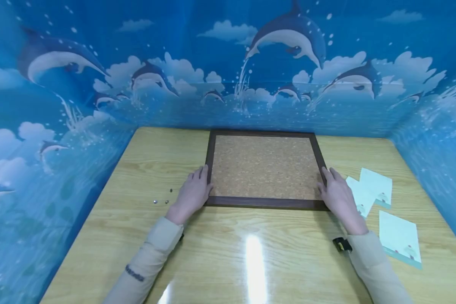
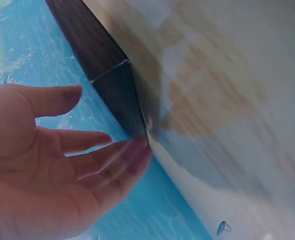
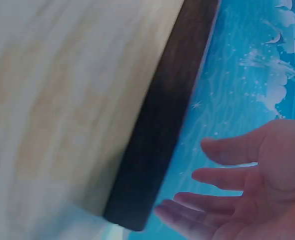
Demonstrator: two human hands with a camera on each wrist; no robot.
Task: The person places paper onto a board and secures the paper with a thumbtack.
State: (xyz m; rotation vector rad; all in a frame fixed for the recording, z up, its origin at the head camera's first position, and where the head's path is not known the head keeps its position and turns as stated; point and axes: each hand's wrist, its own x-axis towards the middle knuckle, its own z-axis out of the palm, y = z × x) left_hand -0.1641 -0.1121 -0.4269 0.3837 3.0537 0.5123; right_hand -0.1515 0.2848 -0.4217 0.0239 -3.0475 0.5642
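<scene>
A corkboard (image 1: pixel 266 166) with a dark brown wooden frame lies flat on the table. My left hand (image 1: pixel 191 192) is at its left side near the front corner, fingers fairly straight. In the left wrist view, that hand's fingertips (image 2: pixel 140 150) meet the dark frame's (image 2: pixel 120 95) corner. At the right side, my right hand (image 1: pixel 338 192) has its fingers extended along the frame edge. The right wrist view shows its fingers (image 3: pixel 207 202) loosely spread beside the frame (image 3: pixel 155 115), with the thumb apart from it. Neither hand is curled round the board.
Three small shiny thumbtack-like pieces (image 1: pixel 155 202) lie left of the left hand. Pale green note sheets (image 1: pixel 400 234) lie on the right, two overlapping close to the right hand. A blue dolphin-print curtain (image 1: pixel 228 105) encloses the wooden table (image 1: pixel 228 249) at the back and sides.
</scene>
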